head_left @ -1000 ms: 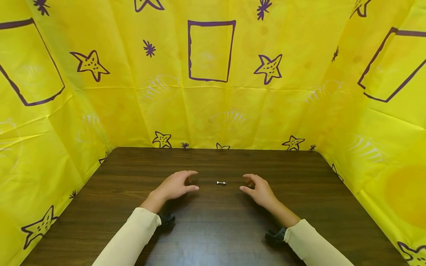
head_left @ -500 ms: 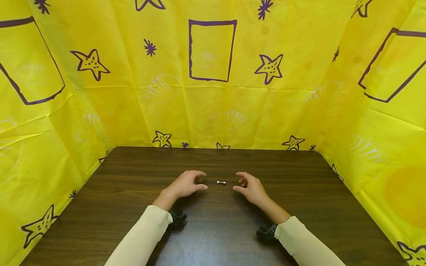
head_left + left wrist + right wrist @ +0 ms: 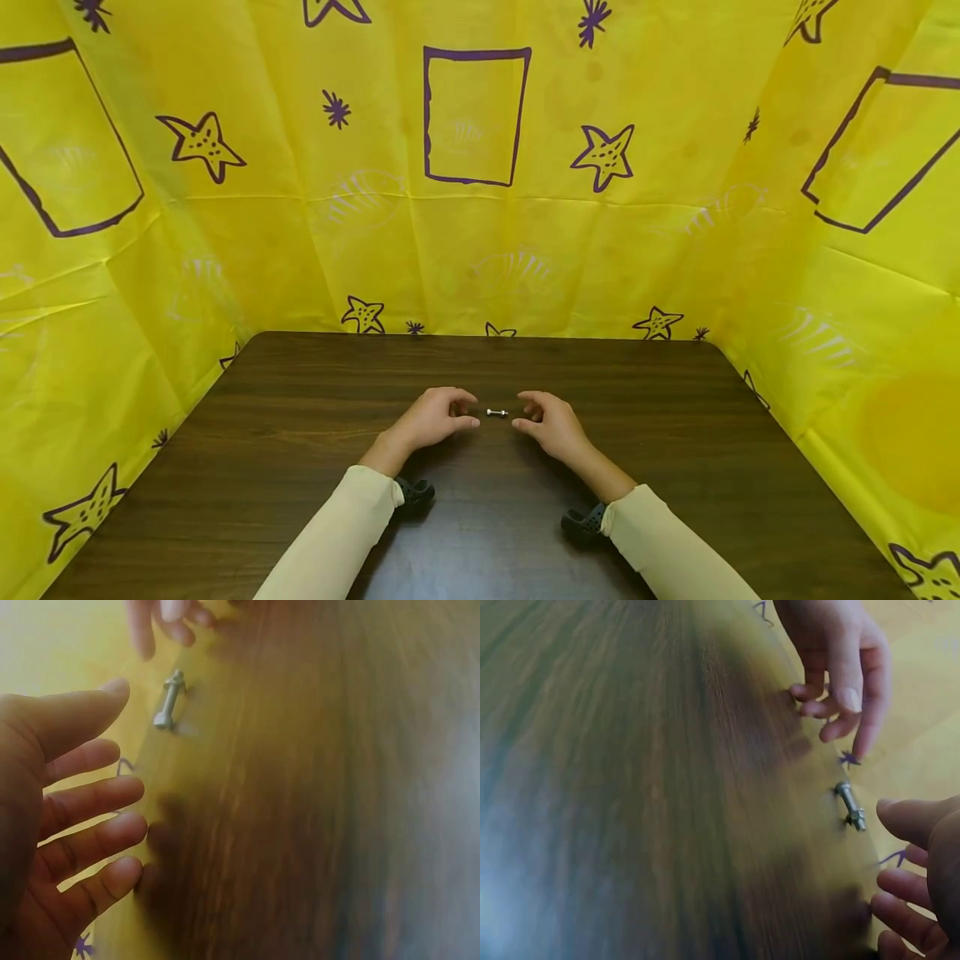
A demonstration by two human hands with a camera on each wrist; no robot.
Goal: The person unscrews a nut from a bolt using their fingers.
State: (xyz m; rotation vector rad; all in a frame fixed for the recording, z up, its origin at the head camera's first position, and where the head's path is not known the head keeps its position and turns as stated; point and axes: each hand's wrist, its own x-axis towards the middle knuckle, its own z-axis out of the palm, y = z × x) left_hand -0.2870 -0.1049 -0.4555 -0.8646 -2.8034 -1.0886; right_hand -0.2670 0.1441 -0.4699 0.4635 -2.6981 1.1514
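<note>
A small silvery bolt (image 3: 497,413) with a nut (image 3: 856,817) threaded near its tip lies flat on the dark wood table. In the left wrist view the bolt (image 3: 169,700) has its head towards the left hand. My left hand (image 3: 435,418) is just left of it, thumb and fingers apart and loosely bent, holding nothing. On the other side, close to the nut end, my right hand (image 3: 553,427) hovers in a similar pose, also without anything in its grasp. Neither hand touches the bolt.
The brown wood-grain table (image 3: 480,533) has rounded far corners. Yellow cloth (image 3: 480,250) printed with purple starfish and frames hangs behind it and along both sides. A dark strap device (image 3: 416,493) sits on the left wrist, another (image 3: 583,523) on the right.
Both hands have moved inward towards the bolt, the left one rightward and the right one leftward. The bolt lies where it was.
</note>
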